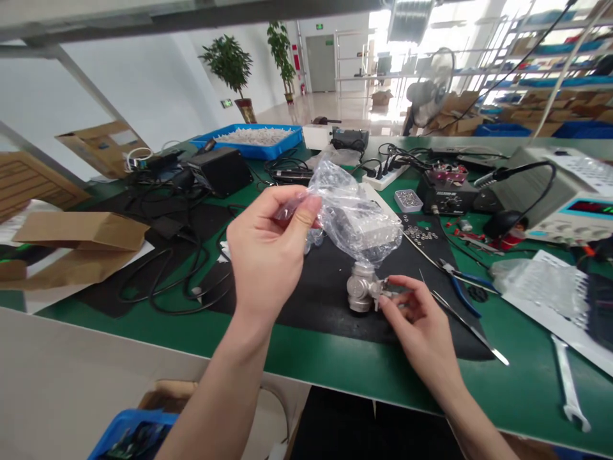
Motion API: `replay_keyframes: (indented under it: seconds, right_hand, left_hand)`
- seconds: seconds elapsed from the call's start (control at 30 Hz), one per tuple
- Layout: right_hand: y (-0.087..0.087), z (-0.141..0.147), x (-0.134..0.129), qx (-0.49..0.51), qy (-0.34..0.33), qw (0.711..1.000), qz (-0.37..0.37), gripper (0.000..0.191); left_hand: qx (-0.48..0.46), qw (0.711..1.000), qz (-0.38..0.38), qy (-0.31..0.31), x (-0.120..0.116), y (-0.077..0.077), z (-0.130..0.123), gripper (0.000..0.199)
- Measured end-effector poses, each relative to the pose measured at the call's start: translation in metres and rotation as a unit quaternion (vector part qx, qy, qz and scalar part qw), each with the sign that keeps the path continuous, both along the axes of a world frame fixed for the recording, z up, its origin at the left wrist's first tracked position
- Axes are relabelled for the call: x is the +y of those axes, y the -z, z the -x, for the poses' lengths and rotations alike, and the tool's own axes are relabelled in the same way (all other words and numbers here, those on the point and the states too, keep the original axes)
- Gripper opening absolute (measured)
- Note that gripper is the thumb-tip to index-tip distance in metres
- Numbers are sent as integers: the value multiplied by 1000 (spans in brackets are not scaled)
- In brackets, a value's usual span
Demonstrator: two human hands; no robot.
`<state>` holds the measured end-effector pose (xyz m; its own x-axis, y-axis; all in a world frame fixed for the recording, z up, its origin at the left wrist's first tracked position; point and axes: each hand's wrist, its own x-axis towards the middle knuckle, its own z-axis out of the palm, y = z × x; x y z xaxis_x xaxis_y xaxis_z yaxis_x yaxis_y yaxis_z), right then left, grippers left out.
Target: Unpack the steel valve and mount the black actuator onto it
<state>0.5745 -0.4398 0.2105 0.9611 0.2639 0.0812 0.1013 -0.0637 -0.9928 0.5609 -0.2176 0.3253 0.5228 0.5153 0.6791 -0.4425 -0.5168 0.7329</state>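
Note:
A crinkled clear plastic bag [352, 207] hangs from my left hand [272, 239], pinched between thumb and fingers. Its lower end reaches down to the top of a silvery metal fitting [360, 287], which stands upright on the black mat [311, 306]. My right hand [416, 319] has its thumb and fingers closed on the small side part of that fitting. Whether anything is inside the bag is hard to tell through the plastic.
Pliers [460, 287], tweezers [472, 329] and a wrench [569, 383] lie to the right. Small rings [421, 231] lie behind the fitting. A power supply [569, 198] stands at the right. Cables and opened brown paper [81, 239] lie at the left.

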Motion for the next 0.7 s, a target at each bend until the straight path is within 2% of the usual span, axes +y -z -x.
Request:
replay_keyframes:
  seconds: [0.1, 0.2, 0.3, 0.4, 0.57, 0.7]
  right_hand:
    - [5, 4, 1, -153, 22, 977, 149, 39]
    - [8, 7, -2, -235, 31, 944, 230, 34]
    - [9, 8, -6, -282, 31, 928, 241, 29]
    - [11, 8, -7, -312, 37, 918, 243, 30]
    - [18, 12, -12, -341, 69, 897, 272, 44]
    - [23, 14, -21, -358, 65, 888, 280, 46]
  left_hand:
    - [12, 998, 42, -38, 5, 12, 24, 18]
    - [46, 990, 114, -64, 9, 39, 58, 20]
    - [82, 975, 199, -58, 5, 67, 93, 22]
    - [91, 949, 298, -49, -9, 86, 123, 22]
    - [90, 895, 433, -53, -39, 106, 159, 26]
    - [74, 887, 447, -90, -41, 115, 178, 32]
